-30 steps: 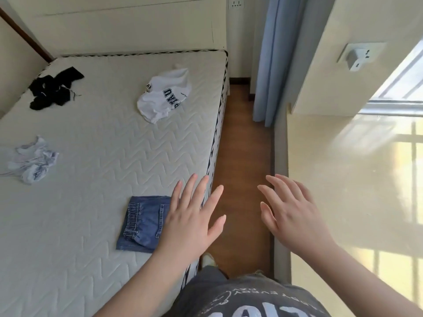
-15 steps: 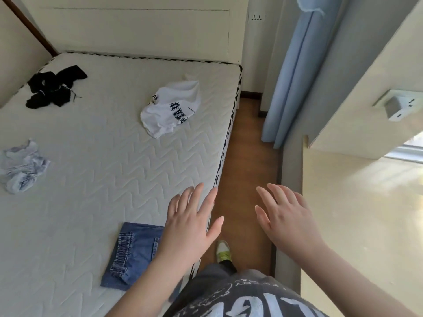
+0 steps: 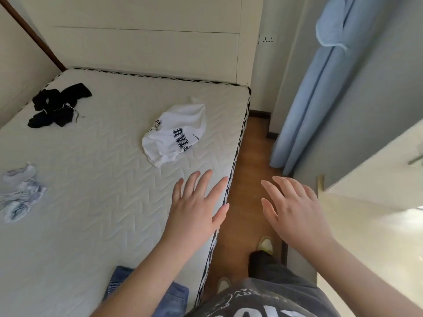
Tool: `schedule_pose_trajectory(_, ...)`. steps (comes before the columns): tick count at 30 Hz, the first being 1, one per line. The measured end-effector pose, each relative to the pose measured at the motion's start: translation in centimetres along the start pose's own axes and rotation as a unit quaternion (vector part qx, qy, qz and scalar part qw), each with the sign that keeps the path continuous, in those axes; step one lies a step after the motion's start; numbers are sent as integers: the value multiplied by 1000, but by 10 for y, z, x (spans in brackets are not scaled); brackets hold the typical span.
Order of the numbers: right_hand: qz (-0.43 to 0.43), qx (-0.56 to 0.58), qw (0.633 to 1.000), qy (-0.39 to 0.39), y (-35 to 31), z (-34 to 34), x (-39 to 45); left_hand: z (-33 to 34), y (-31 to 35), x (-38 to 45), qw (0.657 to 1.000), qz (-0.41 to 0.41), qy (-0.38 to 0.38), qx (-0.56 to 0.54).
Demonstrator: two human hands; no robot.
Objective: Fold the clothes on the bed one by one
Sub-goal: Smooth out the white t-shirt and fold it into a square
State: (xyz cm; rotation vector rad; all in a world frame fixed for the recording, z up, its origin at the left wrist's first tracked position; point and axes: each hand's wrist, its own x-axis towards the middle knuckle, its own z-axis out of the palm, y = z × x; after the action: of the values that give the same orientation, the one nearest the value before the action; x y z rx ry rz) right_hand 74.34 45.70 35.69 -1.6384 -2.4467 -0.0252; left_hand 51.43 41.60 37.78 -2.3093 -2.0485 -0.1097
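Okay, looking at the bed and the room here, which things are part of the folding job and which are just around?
Part of the job:
- white T-shirt, crumpled
- black garment, crumpled
- pale blue-white garment, crumpled
- denim piece, looks already folded
- mattress
- left hand and right hand, both empty

Just around:
- blue curtain
- wall socket
- headboard

I see a white zigzag-quilted bed (image 3: 96,202), a white navy-lettered shirt (image 3: 176,133), a black garment (image 3: 57,106), folded blue denim (image 3: 176,298), pale blue-white cloth (image 3: 20,195) and a blue curtain (image 3: 309,99).
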Motion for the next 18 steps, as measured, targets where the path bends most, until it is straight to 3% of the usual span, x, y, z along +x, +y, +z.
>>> schedule_pose_trajectory(9,-30,36,999,-17,72,7,119,10,15,126,994,-104,7,-12)
schedule_pose_trajectory(18,-147,58,987,-19,76,23,218,28,-6,160,982,-187,-17,-4)
